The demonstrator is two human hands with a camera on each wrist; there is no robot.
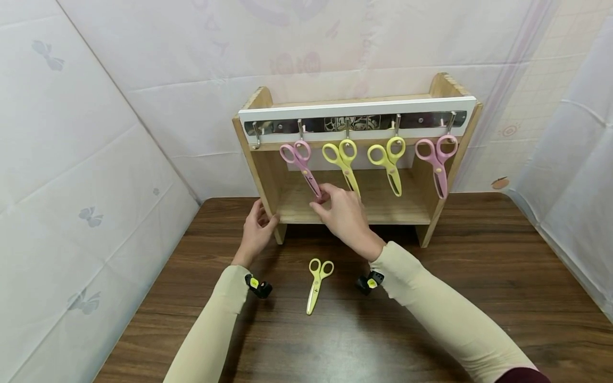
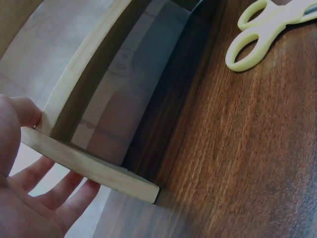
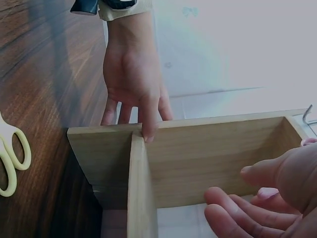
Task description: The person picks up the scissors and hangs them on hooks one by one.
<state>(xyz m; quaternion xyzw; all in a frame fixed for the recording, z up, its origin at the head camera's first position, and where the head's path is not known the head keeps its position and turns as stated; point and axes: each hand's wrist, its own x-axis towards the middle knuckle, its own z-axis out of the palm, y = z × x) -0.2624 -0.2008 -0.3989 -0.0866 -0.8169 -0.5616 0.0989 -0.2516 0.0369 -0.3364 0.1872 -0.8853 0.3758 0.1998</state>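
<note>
My left hand (image 1: 257, 230) grips the left side panel of a wooden shelf (image 1: 426, 218), thumb on the front edge and fingers along the outside, also plain in the left wrist view. My right hand (image 1: 346, 214) is at the lower tip of the left pink scissors (image 1: 306, 169), which hang by one loop from a hook. In the right wrist view its thumb and fingers stand apart around the pink tip (image 3: 267, 192); contact is hard to tell. Rightward hang yellow scissors (image 1: 346, 159), more yellow scissors (image 1: 390, 162) and pink scissors (image 1: 439, 162).
Another pair of yellow scissors (image 1: 316, 285) lies on the dark wooden table (image 1: 359, 340), handles toward the shelf. A metal hook rail (image 1: 311, 125) runs along the shelf's white front board, with a hook (image 1: 256, 135) at its left end. Pale patterned curtains (image 1: 191, 106) surround the table.
</note>
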